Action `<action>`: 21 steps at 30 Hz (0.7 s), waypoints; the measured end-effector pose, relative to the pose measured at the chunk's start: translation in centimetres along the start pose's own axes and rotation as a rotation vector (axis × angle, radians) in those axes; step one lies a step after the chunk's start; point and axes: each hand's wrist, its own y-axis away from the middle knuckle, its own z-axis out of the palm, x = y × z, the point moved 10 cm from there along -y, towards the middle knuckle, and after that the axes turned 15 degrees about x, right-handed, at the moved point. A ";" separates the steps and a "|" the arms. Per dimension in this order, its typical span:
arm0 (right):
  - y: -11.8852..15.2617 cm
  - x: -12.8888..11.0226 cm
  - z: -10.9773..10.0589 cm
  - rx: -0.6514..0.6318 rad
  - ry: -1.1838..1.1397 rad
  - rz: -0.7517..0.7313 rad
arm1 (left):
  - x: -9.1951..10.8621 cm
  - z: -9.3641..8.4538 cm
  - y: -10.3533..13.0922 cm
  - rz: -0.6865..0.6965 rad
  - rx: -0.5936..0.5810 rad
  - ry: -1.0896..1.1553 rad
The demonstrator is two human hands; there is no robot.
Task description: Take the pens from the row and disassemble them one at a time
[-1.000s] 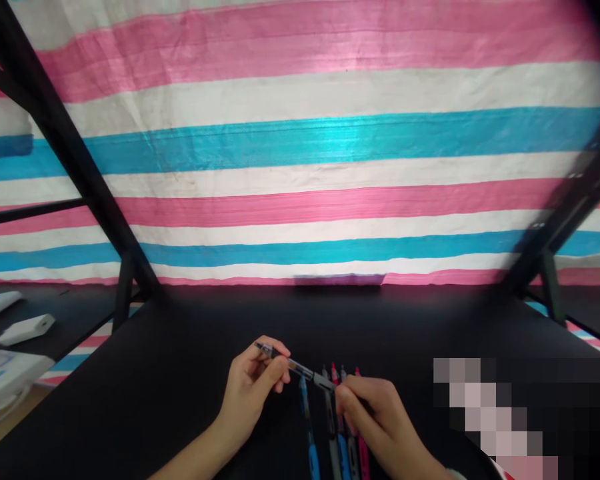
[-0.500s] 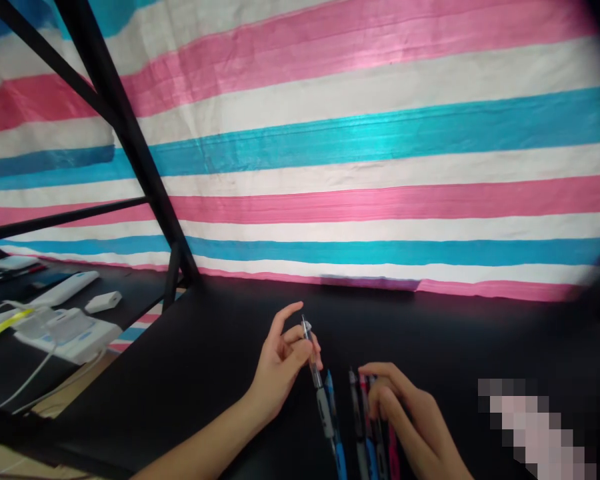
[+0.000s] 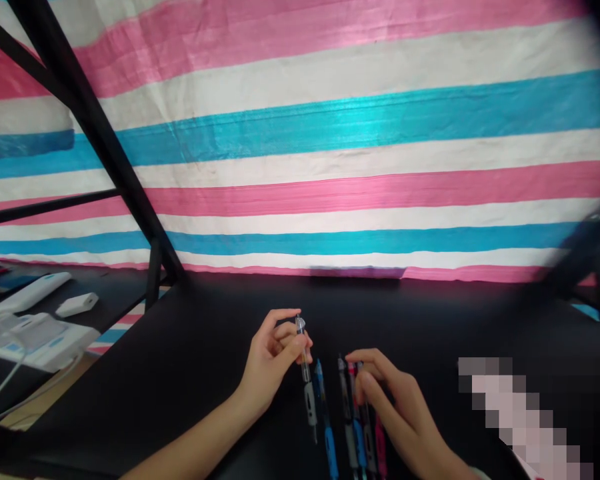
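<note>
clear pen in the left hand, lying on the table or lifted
Lifted. The left hand pinches the clear pen's top end, with its tip hanging beside the blue pen.

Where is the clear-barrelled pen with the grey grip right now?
The clear-barrelled pen with the grey grip is low centre in the head view, held by the left hand, just left of the blue pen lying on the black table.

We see a matte black flat tabletop (image 3: pixel 190 360) carrying a row of blue, grey and pink plastic pens (image 3: pixel 353 427) directly under our right fingertips (image 3: pixel 367 383).
</note>
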 end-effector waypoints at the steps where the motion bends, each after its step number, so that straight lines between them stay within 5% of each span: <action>1: 0.0 -0.1 0.0 -0.001 -0.003 0.000 | 0.0 0.0 0.0 -0.002 0.002 -0.001; 21: 0.0 -0.2 0.2 -0.002 -0.007 0.004 | -0.8 0.3 0.3 -0.050 -0.067 0.009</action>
